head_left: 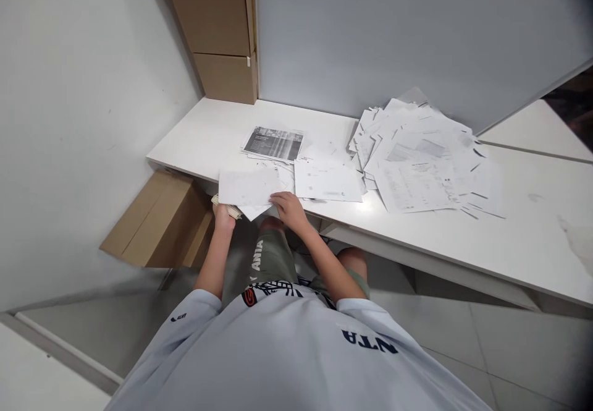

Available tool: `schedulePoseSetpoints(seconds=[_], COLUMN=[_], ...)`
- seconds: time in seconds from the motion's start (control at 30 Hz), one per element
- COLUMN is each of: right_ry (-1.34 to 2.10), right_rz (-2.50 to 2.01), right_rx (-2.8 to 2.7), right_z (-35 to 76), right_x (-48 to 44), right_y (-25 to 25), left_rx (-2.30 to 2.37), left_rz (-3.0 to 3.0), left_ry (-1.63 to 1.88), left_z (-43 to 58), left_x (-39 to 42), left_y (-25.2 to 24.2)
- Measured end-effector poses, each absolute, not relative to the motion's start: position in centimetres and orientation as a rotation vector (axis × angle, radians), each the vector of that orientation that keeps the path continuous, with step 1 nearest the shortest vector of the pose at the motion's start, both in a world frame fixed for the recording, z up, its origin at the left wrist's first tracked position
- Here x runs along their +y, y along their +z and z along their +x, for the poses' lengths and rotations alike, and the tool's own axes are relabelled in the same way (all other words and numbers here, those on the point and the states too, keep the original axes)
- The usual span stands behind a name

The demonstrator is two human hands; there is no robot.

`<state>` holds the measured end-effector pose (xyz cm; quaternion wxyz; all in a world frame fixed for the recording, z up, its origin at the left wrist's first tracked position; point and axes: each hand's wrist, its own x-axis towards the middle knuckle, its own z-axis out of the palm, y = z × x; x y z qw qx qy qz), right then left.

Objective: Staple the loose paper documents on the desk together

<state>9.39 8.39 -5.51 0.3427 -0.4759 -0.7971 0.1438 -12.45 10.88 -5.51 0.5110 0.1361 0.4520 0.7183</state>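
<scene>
The left hand (225, 218) sits low at the front edge of the desk, under one end of a white sheet (248, 187), with a pale folded wad of paper (226, 206) bunched against it. Its fingers are hidden by the paper, so I cannot tell whether they are closed on the sheet, the wad or both. The right hand (290, 209) lies over the sheet's other end, its fingers curved down onto the paper. Its thumb does not show, so a real pinch cannot be told from a light press. The hands are apart, with the sheet spanning the gap between them.

A white paper corner (254, 212) pokes out below the sheet, so a second piece probably lies beneath it. Thin paper like this seems to handle best when it is held level and supported at both ends, without being creased by the fingers.

Beyond the sheet lies a black-and-white printed page (273, 144). To its right is a flat white page (328, 180), and further right is a loose heap of printed papers (417, 154) on the white desk (523, 213). To the left of the sheet, a cardboard box (160, 222) sits below the desk. Stacked cardboard boxes (215, 34) stand beyond it in the corner, against a grey partition (370, 34).
</scene>
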Motion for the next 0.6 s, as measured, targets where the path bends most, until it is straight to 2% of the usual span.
schedulePoseSetpoints(seconds=[0.13,0.33,0.47,0.6], right_ry=[0.349,0.266,0.425,0.591], right_rz=[-1.179,-1.199,-1.197,-1.132], right_rx=[-1.986,-1.925,-2.022,-2.105], right_z=[10.7,10.8,10.1,10.2], right_x=[7.9,9.8,12.1,12.4], right_y=[-5.8,-6.0,-6.1,-5.6], left_rx=[1.059,1.070,0.989,1.108], left_rz=[0.212,0.145,0.211,0.292], left_ry=[1.515,1.576,1.518,1.706], left_z=[-15.0,-17.6,-15.6,-12.8], left_x=[11.6,12.2,10.9,9.7], left_y=[-5.2,-4.3,-4.5,-4.2])
